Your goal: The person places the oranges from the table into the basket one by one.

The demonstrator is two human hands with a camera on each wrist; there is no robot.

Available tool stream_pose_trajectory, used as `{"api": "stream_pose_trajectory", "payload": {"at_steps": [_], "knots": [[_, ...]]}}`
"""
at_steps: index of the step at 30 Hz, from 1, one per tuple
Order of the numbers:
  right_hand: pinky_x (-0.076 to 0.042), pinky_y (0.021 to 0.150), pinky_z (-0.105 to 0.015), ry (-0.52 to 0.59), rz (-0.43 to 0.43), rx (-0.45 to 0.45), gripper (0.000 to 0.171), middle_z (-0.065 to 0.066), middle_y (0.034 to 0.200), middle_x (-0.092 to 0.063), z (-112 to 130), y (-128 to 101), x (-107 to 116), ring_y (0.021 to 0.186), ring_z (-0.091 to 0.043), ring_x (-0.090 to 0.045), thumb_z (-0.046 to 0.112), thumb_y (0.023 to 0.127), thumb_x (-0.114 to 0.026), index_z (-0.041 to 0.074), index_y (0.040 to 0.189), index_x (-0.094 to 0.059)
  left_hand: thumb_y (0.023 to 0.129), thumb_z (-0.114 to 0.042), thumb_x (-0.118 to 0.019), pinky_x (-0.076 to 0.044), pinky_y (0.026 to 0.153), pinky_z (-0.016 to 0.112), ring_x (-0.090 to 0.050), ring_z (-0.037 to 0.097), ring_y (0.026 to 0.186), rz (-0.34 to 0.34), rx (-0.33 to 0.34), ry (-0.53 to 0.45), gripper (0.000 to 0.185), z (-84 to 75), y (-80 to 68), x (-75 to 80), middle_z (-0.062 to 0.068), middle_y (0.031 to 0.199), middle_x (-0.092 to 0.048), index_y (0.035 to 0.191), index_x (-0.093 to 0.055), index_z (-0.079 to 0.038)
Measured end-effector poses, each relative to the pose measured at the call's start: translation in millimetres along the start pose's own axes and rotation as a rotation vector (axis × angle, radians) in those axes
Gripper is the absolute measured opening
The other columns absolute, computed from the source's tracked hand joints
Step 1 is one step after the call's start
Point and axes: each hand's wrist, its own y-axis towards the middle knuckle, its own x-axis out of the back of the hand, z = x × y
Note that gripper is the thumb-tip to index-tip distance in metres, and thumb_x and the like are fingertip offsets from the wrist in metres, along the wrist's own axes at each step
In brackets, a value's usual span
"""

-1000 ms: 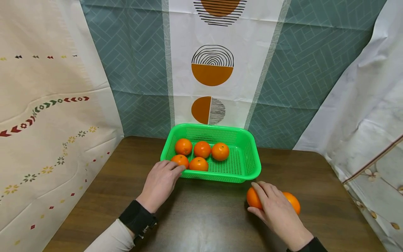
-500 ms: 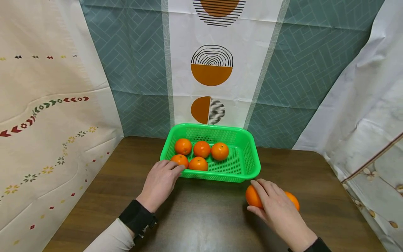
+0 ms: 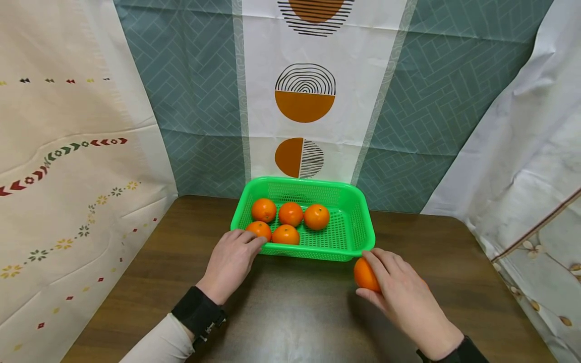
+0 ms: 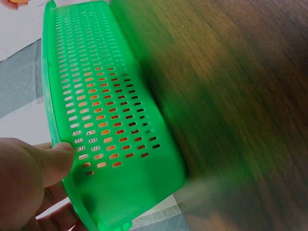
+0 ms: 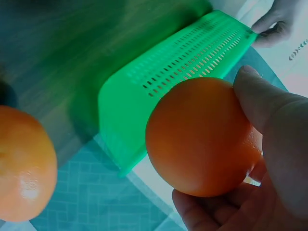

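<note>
- The right hand (image 3: pixel 401 297) curls its fingers (image 5: pixel 269 115) round an orange (image 3: pixel 365 275), thumb at the near side, fingertips over the top.
- That held orange sits just beside the near right corner of the green basket (image 3: pixel 356 201), low and outside the rim; the basket opening lies up and to the left of the fingers.
- A second orange (image 5: pixel 24 163) shows in the right wrist view beside the held one; from the head view it is hidden behind the hand.
- The left hand (image 3: pixel 231 262) holds the basket's near left corner, thumb (image 4: pixel 55 161) pressed on the rim, fingers curled under the lip.
- Five oranges (image 3: pixel 290 214) lie inside, crowded to the left half.
- Both forearms reach forward across the wooden table (image 3: pixel 295 322), the right angled inward.
</note>
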Motion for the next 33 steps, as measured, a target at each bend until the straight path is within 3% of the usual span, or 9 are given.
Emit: {"api": "stream_pose_trajectory", "payload": {"at_steps": [3,5,8,12,21,33], "knots": [[-0.060,0.101,-0.057,0.007,-0.012,0.016,0.085,-0.018,0.137,-0.064,-0.5,3.5,2.7,0.122,-0.038,-0.065,0.072,0.103,-0.055,0.000,0.149,-0.061,0.096,-0.013,-0.089,-0.057,0.097,0.047,-0.068,0.032,0.106,0.001,0.001,0.002,0.027,0.4,0.0,-0.5,0.004,0.111,-0.078,0.122,-0.082,-0.014],[-0.060,0.100,-0.057,0.008,-0.021,0.020,0.086,-0.018,0.136,-0.064,-0.7,6.4,5.0,0.121,-0.038,-0.065,0.073,0.104,-0.049,0.000,0.148,-0.062,0.096,-0.013,-0.089,-0.057,0.097,0.047,-0.068,0.031,0.106,0.001,0.001,0.002,0.027,0.6,0.0,-0.9,0.004,0.111,-0.078,0.122,-0.082,-0.014],[-0.060,0.100,-0.058,0.007,-0.026,0.018,0.080,-0.018,0.136,-0.064,-0.4,12.7,8.9,0.121,-0.039,-0.065,0.065,0.102,-0.070,0.000,0.148,-0.061,0.096,-0.013,-0.089,-0.057,0.097,0.047,-0.068,0.031,0.105,-0.001,0.001,0.001,0.026,0.9,-0.1,-1.2,0.004,0.111,-0.078,0.121,-0.082,-0.014],[-0.059,0.101,-0.057,0.029,-0.035,0.004,0.080,-0.017,0.138,-0.063,1.0,24.3,12.2,0.123,-0.038,-0.063,0.044,0.091,-0.093,0.001,0.149,-0.060,0.096,-0.013,-0.089,-0.057,0.098,0.047,-0.068,0.031,0.105,-0.002,0.000,0.000,0.026,0.8,-0.3,-1.4,0.004,0.112,-0.078,0.121,-0.082,-0.014],[-0.058,0.104,-0.056,0.052,-0.029,0.011,0.081,-0.018,0.138,-0.063,-1.7,53.3,9.1,0.123,-0.039,-0.062,0.040,0.089,-0.095,0.000,0.149,-0.059,0.097,-0.014,-0.088,-0.057,0.098,0.047,-0.068,0.031,0.105,-0.009,-0.007,-0.001,0.025,1.0,0.2,-2.2,0.003,0.110,-0.078,0.121,-0.082,-0.015],[-0.060,0.100,-0.053,0.078,0.008,-0.024,0.079,-0.020,0.139,-0.063,-4.6,71.1,1.1,0.120,-0.038,-0.062,0.040,0.092,-0.093,-0.001,0.150,-0.059,0.097,-0.014,-0.087,-0.057,0.097,0.047,-0.068,0.031,0.104,-0.023,-0.016,0.001,0.024,1.9,0.2,-1.7,0.003,0.109,-0.078,0.120,-0.082,-0.014]]}}
